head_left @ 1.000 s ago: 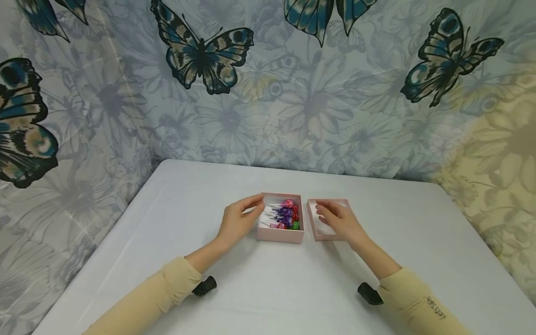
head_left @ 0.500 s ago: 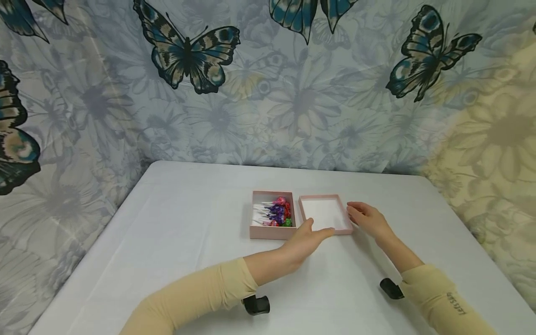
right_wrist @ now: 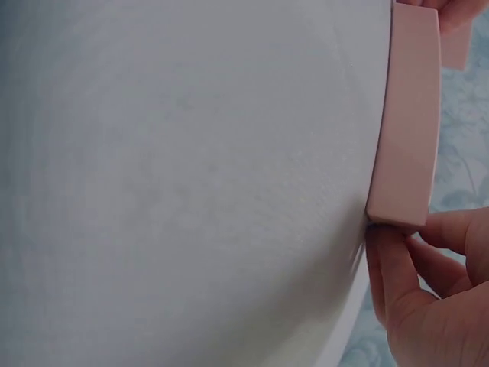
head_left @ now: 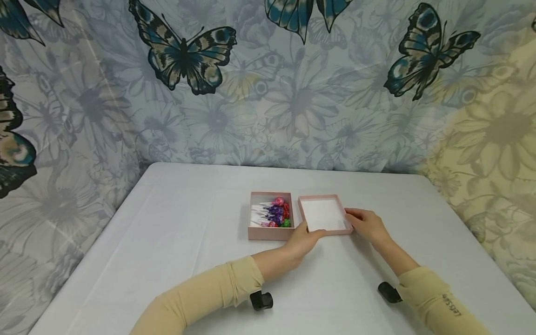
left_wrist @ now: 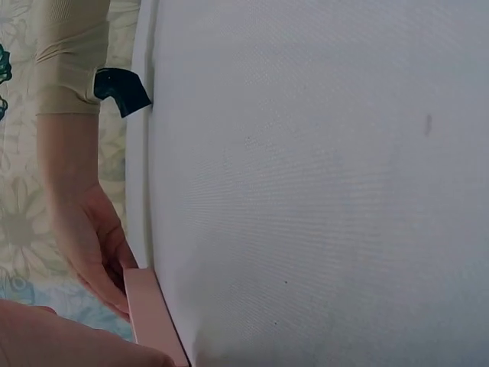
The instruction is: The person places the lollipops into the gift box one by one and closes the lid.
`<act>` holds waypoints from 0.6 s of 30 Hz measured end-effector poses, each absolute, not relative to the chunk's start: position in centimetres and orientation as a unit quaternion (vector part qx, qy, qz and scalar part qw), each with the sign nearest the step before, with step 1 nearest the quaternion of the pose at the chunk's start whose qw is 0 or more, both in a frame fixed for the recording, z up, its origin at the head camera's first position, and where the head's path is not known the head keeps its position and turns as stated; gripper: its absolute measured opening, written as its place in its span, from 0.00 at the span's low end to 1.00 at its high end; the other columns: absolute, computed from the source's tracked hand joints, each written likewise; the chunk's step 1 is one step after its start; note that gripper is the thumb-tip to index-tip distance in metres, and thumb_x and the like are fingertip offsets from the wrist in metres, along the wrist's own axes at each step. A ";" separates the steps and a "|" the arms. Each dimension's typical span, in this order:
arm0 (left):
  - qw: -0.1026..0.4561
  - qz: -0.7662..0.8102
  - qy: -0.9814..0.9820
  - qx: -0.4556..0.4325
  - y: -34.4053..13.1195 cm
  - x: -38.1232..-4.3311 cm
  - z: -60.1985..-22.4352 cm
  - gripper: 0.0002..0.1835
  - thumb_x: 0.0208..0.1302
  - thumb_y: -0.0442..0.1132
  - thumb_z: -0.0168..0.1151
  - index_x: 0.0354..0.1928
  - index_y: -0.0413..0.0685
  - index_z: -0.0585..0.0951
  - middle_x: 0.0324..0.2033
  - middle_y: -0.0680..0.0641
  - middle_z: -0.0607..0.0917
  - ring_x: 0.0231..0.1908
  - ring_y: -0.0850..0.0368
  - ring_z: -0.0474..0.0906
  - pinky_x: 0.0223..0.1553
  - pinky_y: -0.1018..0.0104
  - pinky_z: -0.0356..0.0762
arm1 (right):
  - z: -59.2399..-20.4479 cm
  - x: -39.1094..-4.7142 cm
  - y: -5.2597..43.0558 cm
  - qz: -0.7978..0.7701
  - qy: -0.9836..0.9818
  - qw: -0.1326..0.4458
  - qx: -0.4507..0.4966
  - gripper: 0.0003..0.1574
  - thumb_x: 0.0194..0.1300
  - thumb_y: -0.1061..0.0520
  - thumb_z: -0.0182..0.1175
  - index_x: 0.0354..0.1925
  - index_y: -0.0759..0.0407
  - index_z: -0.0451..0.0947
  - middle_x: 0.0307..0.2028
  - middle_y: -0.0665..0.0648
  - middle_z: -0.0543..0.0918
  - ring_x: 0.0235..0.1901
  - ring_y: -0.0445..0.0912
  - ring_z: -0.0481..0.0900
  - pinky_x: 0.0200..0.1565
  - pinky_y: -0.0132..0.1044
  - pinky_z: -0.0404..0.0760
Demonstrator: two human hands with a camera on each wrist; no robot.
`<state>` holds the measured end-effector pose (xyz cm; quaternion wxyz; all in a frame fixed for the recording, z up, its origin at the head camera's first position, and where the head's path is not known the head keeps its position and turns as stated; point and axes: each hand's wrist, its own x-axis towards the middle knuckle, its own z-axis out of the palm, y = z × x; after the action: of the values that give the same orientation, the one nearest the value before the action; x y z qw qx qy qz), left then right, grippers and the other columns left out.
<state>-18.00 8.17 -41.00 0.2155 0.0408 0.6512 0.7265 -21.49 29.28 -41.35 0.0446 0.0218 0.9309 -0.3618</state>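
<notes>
A pink box lid (head_left: 322, 214) lies on the table with its white inside facing up. My left hand (head_left: 295, 246) holds it at the near left corner, thumb along the front edge. At the right edge, my right hand (head_left: 370, 226) pinches the lid between thumb and fingers. The right wrist view shows those fingertips at the end of the lid's pink wall (right_wrist: 409, 115). Just left of the lid stands the pink box (head_left: 270, 233), holding several lollipops (head_left: 275, 211) in purple, red, pink and green wrappers, white sticks pointing left. The left fingertips are partly hidden.
A white-covered table (head_left: 176, 218) bears the box and lid. Butterfly-printed cloth (head_left: 301, 107) hangs behind and at both sides. Black camera mounts (head_left: 261, 301) sit below the sleeve cuffs.
My left hand has gone from the box's left side across to the lid's near left corner. The right hand has moved from above the lid to its right edge and taken hold there.
</notes>
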 end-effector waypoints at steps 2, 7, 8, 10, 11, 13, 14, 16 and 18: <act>0.219 0.726 0.650 0.051 8.2 -18.0 -40.9 0.23 0.68 0.42 0.60 0.64 0.55 0.74 0.66 0.49 0.71 0.67 0.49 0.62 0.66 0.50 0.59 | -41.4 -21.4 29.5 -0.356 0.933 0.037 0.025 0.29 0.75 0.51 0.50 0.64 0.70 0.69 0.60 0.73 0.72 0.58 0.65 0.71 0.51 0.52 0.77; 0.211 0.714 0.663 0.075 8.0 -17.5 -40.4 0.24 0.69 0.42 0.59 0.66 0.47 0.72 0.63 0.46 0.73 0.65 0.49 0.65 0.65 0.50 0.62 | -41.0 -20.8 30.3 -0.361 0.932 0.020 0.034 0.28 0.74 0.51 0.51 0.64 0.69 0.71 0.59 0.72 0.74 0.58 0.63 0.72 0.50 0.48 0.78; 0.207 0.710 0.668 0.079 7.9 -17.4 -40.2 0.26 0.69 0.42 0.59 0.67 0.44 0.70 0.63 0.44 0.72 0.65 0.48 0.64 0.65 0.50 0.62 | -40.8 -20.7 30.5 -0.365 0.930 0.014 0.035 0.28 0.74 0.51 0.51 0.64 0.68 0.71 0.59 0.71 0.75 0.57 0.62 0.73 0.48 0.46 0.79; 0.196 0.708 0.674 0.081 7.6 -17.1 -39.6 0.29 0.69 0.41 0.59 0.69 0.39 0.66 0.65 0.42 0.69 0.67 0.46 0.62 0.66 0.48 0.60 | -40.1 -20.5 30.8 -0.379 0.925 0.004 0.035 0.28 0.74 0.50 0.52 0.64 0.67 0.72 0.58 0.70 0.76 0.54 0.59 0.76 0.44 0.39 0.80; 0.187 0.709 0.675 0.079 7.4 -17.0 -39.3 0.30 0.69 0.41 0.59 0.69 0.37 0.65 0.65 0.41 0.68 0.67 0.44 0.61 0.67 0.47 0.59 | -39.7 -20.4 30.8 -0.387 0.921 -0.001 0.036 0.29 0.74 0.49 0.52 0.64 0.67 0.72 0.58 0.69 0.77 0.53 0.58 0.77 0.43 0.37 0.80; 0.171 0.713 0.676 0.077 6.9 -16.9 -38.5 0.33 0.68 0.42 0.60 0.70 0.37 0.63 0.66 0.40 0.67 0.68 0.43 0.59 0.67 0.47 0.59 | -38.7 -20.2 30.8 -0.403 0.914 -0.006 0.034 0.30 0.74 0.48 0.52 0.64 0.66 0.72 0.57 0.69 0.77 0.50 0.53 0.80 0.42 0.37 0.82; 0.164 0.715 0.676 0.071 6.6 -16.9 -38.0 0.33 0.68 0.43 0.60 0.70 0.37 0.63 0.68 0.41 0.66 0.69 0.43 0.58 0.67 0.48 0.59 | -38.2 -20.1 30.7 -0.409 0.912 -0.008 0.032 0.30 0.74 0.47 0.52 0.64 0.66 0.72 0.57 0.68 0.78 0.48 0.50 0.81 0.43 0.38 0.82; 0.154 0.728 0.666 0.059 5.9 -17.2 -37.2 0.34 0.68 0.44 0.60 0.71 0.37 0.62 0.68 0.41 0.66 0.67 0.44 0.63 0.66 0.50 0.62 | -37.1 -19.9 30.2 -0.417 0.908 -0.008 0.028 0.31 0.74 0.46 0.52 0.64 0.65 0.72 0.57 0.68 0.78 0.47 0.48 0.81 0.45 0.40 0.83; 0.151 0.744 0.650 0.040 5.0 -17.6 -36.5 0.35 0.68 0.43 0.60 0.71 0.35 0.60 0.69 0.39 0.65 0.65 0.45 0.66 0.64 0.53 0.66 | -36.2 -19.7 29.5 -0.427 0.904 -0.003 0.024 0.31 0.74 0.46 0.52 0.65 0.65 0.71 0.57 0.68 0.77 0.46 0.47 0.81 0.46 0.42 0.82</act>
<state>-17.64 5.03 -36.53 0.1512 0.0403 0.6501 0.7435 -19.71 29.46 -36.18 -0.0029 0.0237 0.9038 -0.4274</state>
